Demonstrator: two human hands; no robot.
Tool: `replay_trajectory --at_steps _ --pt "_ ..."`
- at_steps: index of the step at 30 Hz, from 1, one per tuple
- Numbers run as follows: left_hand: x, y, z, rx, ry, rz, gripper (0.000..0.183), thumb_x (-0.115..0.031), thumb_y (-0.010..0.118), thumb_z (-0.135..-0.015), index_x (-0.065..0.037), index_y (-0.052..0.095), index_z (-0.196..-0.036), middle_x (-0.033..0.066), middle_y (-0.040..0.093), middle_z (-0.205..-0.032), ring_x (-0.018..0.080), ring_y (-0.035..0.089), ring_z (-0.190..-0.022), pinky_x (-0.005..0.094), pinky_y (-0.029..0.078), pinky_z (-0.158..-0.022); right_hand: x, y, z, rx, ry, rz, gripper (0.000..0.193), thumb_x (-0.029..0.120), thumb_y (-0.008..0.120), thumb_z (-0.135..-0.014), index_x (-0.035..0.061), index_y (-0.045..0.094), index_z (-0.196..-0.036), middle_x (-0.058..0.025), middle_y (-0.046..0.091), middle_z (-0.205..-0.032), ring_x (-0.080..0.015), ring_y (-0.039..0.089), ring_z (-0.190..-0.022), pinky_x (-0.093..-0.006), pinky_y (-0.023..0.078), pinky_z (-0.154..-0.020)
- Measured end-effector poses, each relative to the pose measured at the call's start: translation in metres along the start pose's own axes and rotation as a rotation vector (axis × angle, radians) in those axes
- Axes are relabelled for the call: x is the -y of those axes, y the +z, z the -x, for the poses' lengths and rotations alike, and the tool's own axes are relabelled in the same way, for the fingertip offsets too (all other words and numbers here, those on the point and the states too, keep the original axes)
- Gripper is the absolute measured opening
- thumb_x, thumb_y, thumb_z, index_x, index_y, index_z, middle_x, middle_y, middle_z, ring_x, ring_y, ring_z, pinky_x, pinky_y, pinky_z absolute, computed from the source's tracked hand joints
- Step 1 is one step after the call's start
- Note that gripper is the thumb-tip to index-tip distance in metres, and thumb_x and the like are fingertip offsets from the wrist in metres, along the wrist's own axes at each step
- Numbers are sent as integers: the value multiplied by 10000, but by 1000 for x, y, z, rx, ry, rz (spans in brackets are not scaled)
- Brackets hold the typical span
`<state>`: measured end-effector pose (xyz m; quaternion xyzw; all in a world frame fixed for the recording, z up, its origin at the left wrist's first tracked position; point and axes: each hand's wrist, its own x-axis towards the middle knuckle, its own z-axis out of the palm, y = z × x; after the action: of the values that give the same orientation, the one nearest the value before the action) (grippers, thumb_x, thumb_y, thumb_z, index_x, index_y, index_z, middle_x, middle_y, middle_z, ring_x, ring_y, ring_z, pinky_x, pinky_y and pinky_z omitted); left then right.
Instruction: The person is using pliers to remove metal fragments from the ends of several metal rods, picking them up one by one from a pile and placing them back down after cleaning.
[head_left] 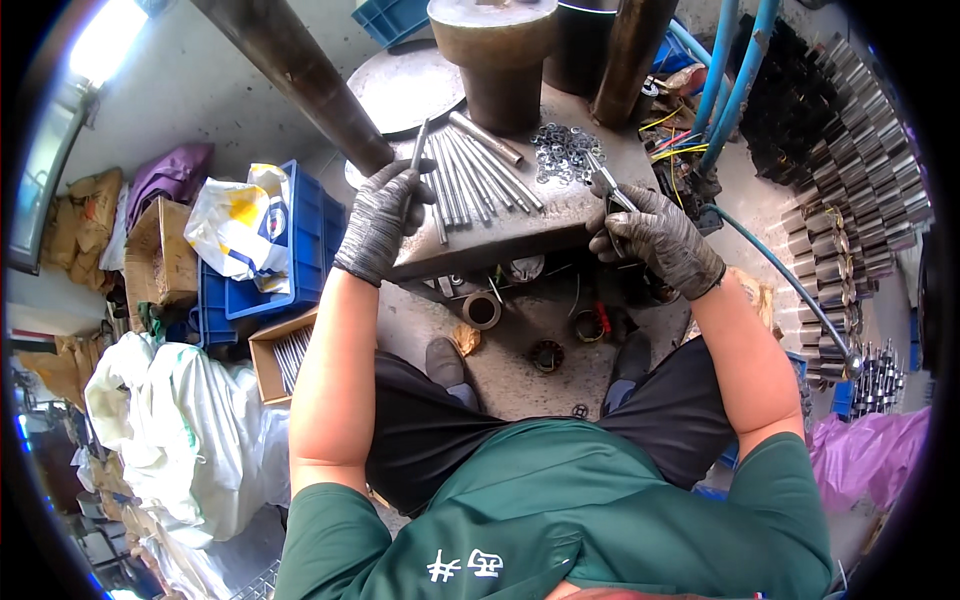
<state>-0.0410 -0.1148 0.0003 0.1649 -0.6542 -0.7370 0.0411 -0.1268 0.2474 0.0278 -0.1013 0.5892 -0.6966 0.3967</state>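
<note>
My left hand (384,218), in a dark grey work glove, is closed around a slim metal rod (420,142) that points up and away. In my gloved right hand (662,236) sits a pair of slim-jawed pliers (617,190), the tips reaching toward a heap of small metal rings (563,150). Whether a ring is on the tips is too small to tell. Several loose metal rods (478,180) lie side by side on the metal worktop (500,238), between my hands. A thicker bar (486,138) rests at their far end.
A thick steel column (300,85) rises at the left, and a heavy cylindrical block (495,60) stands behind the rods. Blue hoses (740,85) hang at the right, near stacked metal cylinders (870,160). Blue crates (318,225) and a box of rods (285,355) are at the left.
</note>
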Motion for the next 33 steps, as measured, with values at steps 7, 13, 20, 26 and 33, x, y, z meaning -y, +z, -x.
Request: replay_trajectory --at_steps 7,13,20,26,33 --pt "17 -14 -14 -331 123 -739 261 -109 561 -1040 -73 672 -1272 53 692 -794 99 590 -620 271 491 -568 -8 -10 -10 -118 -129 184 195 101 668 -896 22 654 -1074 -49 664 -991 -128 670 -872 -263 546 -768" --pt "14 -19 -8 -310 318 -1344 408 -19 518 -977 -157 675 -1327 198 589 -1390 341 643 -1188 410 504 -1053 -21 -17 -20 -292 -488 904 202 51 619 -819 23 618 -1020 -135 636 -886 -249 616 -816 -358 515 -788" --pt "7 -8 -4 -344 357 -1553 247 -173 651 -942 -93 745 -1155 170 662 -1204 362 647 -1086 439 521 -981 -27 -5 -31 -189 -709 1374 217 53 651 -753 35 649 -969 -174 680 -972 -393 639 -897 -472 519 -807" --pt "16 5 -3 -274 298 -1180 387 -280 777 -900 -68 701 -1214 173 710 -1034 327 704 -945 410 561 -876 -31 1 -41 -59 -675 1622 475 151 693 -760 47 679 -1222 -141 617 -1393 -351 629 -1148 -445 524 -982" --pt "7 5 0 -175 187 -1179 470 -218 778 -875 -104 663 -1316 177 712 -1023 328 705 -949 418 562 -913 -25 17 -45 -27 -642 1816 527 144 698 -742 53 665 -1260 -131 655 -1297 -364 620 -1151 -463 516 -978"
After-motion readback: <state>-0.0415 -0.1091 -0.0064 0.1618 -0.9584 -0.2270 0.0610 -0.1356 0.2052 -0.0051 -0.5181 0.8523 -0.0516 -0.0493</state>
